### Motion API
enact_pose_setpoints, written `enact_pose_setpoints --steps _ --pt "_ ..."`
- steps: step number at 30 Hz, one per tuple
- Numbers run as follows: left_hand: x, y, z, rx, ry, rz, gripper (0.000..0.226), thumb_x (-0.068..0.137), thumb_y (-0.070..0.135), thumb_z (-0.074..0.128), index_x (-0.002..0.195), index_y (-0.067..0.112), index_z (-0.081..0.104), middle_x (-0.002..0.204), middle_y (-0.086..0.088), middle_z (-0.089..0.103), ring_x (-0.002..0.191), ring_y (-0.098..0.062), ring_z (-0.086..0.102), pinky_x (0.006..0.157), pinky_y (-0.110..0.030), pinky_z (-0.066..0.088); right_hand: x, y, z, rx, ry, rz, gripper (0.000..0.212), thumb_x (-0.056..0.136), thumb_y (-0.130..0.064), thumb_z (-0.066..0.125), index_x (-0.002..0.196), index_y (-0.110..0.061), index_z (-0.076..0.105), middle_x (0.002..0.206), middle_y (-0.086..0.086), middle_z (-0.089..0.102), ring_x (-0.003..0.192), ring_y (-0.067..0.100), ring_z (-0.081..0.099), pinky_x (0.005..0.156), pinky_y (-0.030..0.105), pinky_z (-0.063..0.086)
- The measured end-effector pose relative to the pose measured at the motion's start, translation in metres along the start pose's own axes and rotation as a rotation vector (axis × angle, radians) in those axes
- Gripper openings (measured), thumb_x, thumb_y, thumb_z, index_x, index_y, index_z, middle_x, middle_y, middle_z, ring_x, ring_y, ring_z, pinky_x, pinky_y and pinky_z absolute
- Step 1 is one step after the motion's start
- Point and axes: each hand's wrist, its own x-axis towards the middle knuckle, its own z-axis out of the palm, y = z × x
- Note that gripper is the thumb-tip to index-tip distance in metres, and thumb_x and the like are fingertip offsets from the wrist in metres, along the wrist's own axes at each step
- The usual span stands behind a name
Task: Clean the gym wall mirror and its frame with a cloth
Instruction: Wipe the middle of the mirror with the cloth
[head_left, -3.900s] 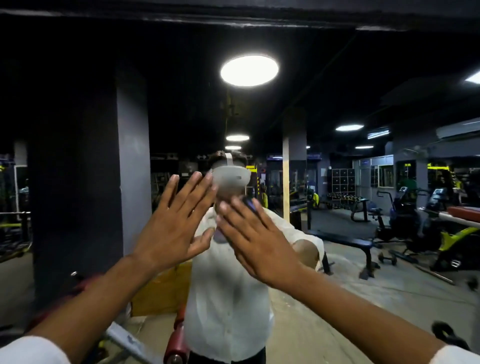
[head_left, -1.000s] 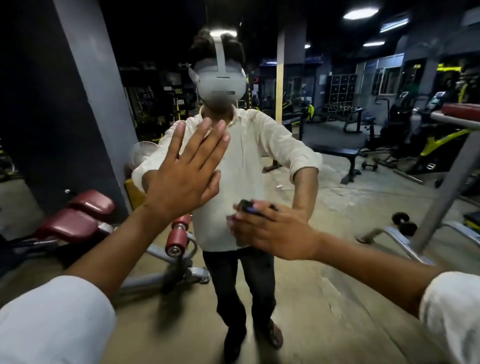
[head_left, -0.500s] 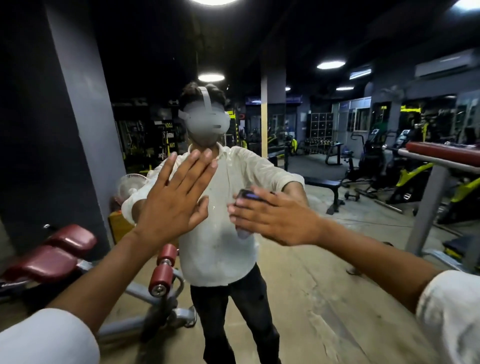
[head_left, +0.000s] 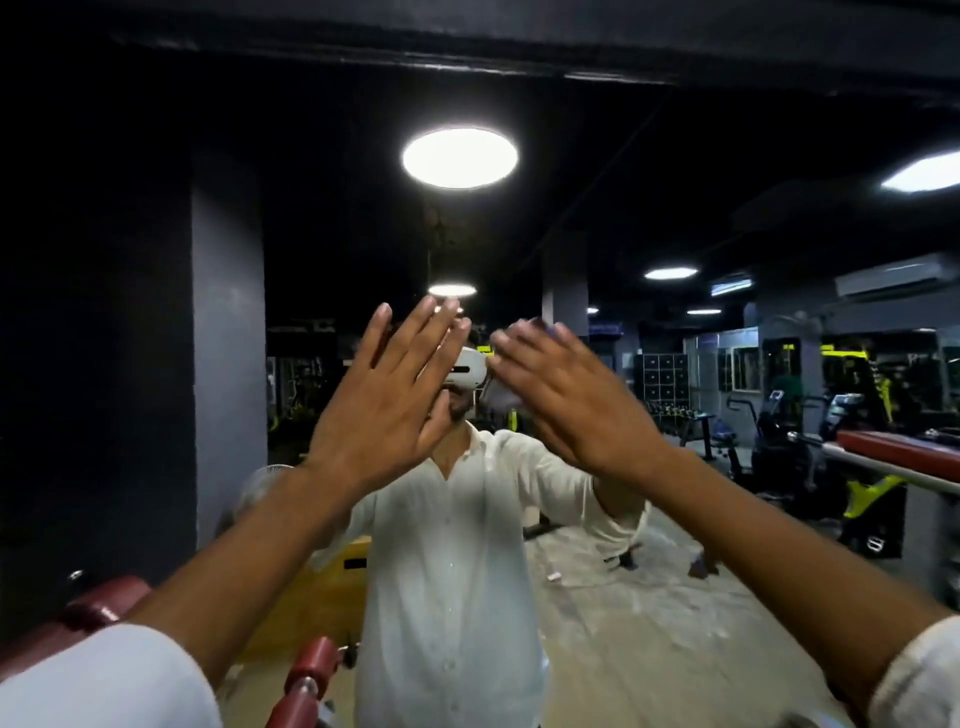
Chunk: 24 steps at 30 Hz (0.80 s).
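The wall mirror (head_left: 649, 171) fills the view and reflects a person in a white shirt and the gym behind. My left hand (head_left: 384, 400) lies flat against the glass at head height, fingers straight and spread, holding nothing. Just right of it, my right hand (head_left: 571, 405) presses a pale cloth (head_left: 497, 397) onto the glass with straight fingers. Only the cloth's edges show past the fingertips and palm. A dark band (head_left: 467, 49) runs along the top of the view; I cannot tell whether it is the mirror's frame.
The mirror reflects a red padded bench (head_left: 88, 616) and red roller pads (head_left: 306, 670) at lower left, with a yellow box (head_left: 332, 582) behind them. A red padded bar (head_left: 893, 447) and exercise machines show at right, a grey pillar (head_left: 228, 364) at left.
Both hands have slid up the glass from chest height to head height, the right one keeping the cloth under it. The view has tilted upward.
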Motion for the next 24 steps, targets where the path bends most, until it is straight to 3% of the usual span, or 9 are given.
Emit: enact_pose_setpoints --steps 3,5,7,10,11,14,17,21,24 --pt "-0.003 0.002 0.002 -0.013 0.034 -0.002 0.068 0.108 0.035 0.033 0.17 0.01 0.017 0.179 -0.012 0.01 0.166 -0.028 0.007 0.131 -0.061 0.017 0.018 0.023 -0.012 0.04 0.168 0.375 0.052 0.111 -0.026 0.044 0.161 -0.012 0.039 0.171 0.009 0.03 0.162 0.024 0.017 0.13 0.053 0.016" --pt "-0.003 0.003 -0.001 -0.011 0.037 -0.006 0.069 0.107 0.034 0.035 0.17 0.009 0.019 0.178 -0.012 0.012 0.165 -0.028 0.01 0.13 -0.061 0.02 0.023 0.009 -0.007 0.071 0.216 0.485 0.053 0.111 -0.023 0.046 0.162 -0.011 0.037 0.172 0.009 0.028 0.162 0.024 0.013 0.132 0.051 0.011" --pt "-0.003 0.006 -0.004 0.002 0.024 -0.019 0.069 0.108 0.035 0.035 0.17 0.009 0.018 0.178 -0.013 0.011 0.165 -0.029 0.01 0.129 -0.062 0.021 0.017 -0.012 0.002 0.067 0.172 0.386 0.057 0.109 -0.023 0.048 0.163 -0.009 0.033 0.173 0.012 0.025 0.163 0.027 0.011 0.132 0.052 0.01" --pt "-0.01 0.016 -0.003 -0.009 0.006 -0.057 0.072 0.108 0.039 0.037 0.17 0.007 0.016 0.178 -0.015 0.009 0.165 -0.031 0.01 0.128 -0.063 0.023 -0.007 -0.015 0.004 0.019 -0.022 0.018 0.059 0.109 -0.029 0.042 0.164 -0.011 0.031 0.173 0.011 0.023 0.163 0.028 0.011 0.132 0.05 0.01" --pt "-0.016 0.022 -0.001 -0.011 0.003 -0.047 0.073 0.108 0.04 0.038 0.17 0.007 0.016 0.178 -0.015 0.009 0.165 -0.031 0.01 0.128 -0.064 0.023 -0.011 -0.004 0.0 0.005 -0.032 -0.021 0.059 0.109 -0.03 0.041 0.164 -0.012 0.032 0.173 0.011 0.024 0.162 0.027 0.012 0.132 0.05 0.011" --pt "-0.037 0.043 0.009 -0.005 -0.009 0.03 0.073 0.108 0.04 0.039 0.17 0.007 0.017 0.178 -0.014 0.009 0.165 -0.031 0.011 0.128 -0.062 0.025 -0.022 0.017 -0.007 0.035 0.08 0.254 0.056 0.109 -0.024 0.05 0.162 -0.01 0.037 0.17 0.012 0.031 0.161 0.028 0.019 0.13 0.054 0.018" --pt "-0.054 0.058 0.013 -0.012 -0.003 -0.007 0.072 0.108 0.038 0.039 0.17 0.007 0.017 0.178 -0.015 0.011 0.165 -0.031 0.012 0.129 -0.061 0.023 -0.05 -0.01 0.001 0.074 0.137 0.443 0.058 0.107 -0.02 0.052 0.162 -0.007 0.036 0.171 0.013 0.027 0.162 0.03 0.015 0.131 0.054 0.013" --pt "-0.079 0.09 0.012 -0.066 -0.028 -0.118 0.077 0.107 0.035 0.049 0.169 0.004 0.016 0.178 -0.018 0.009 0.165 -0.035 0.01 0.131 -0.063 0.015 -0.127 -0.092 0.032 0.122 -0.036 0.13 0.066 0.103 -0.016 0.051 0.164 -0.008 0.03 0.174 0.013 0.019 0.163 0.032 0.008 0.131 0.055 0.008" --pt "-0.095 0.115 0.01 -0.08 -0.061 -0.166 0.079 0.108 0.037 0.049 0.169 0.003 0.014 0.177 -0.022 0.008 0.164 -0.04 0.009 0.132 -0.061 0.005 -0.184 -0.126 0.041 0.024 -0.183 -0.159 0.062 0.105 -0.016 0.043 0.165 -0.01 0.028 0.173 0.011 0.022 0.162 0.032 0.014 0.131 0.054 0.006"
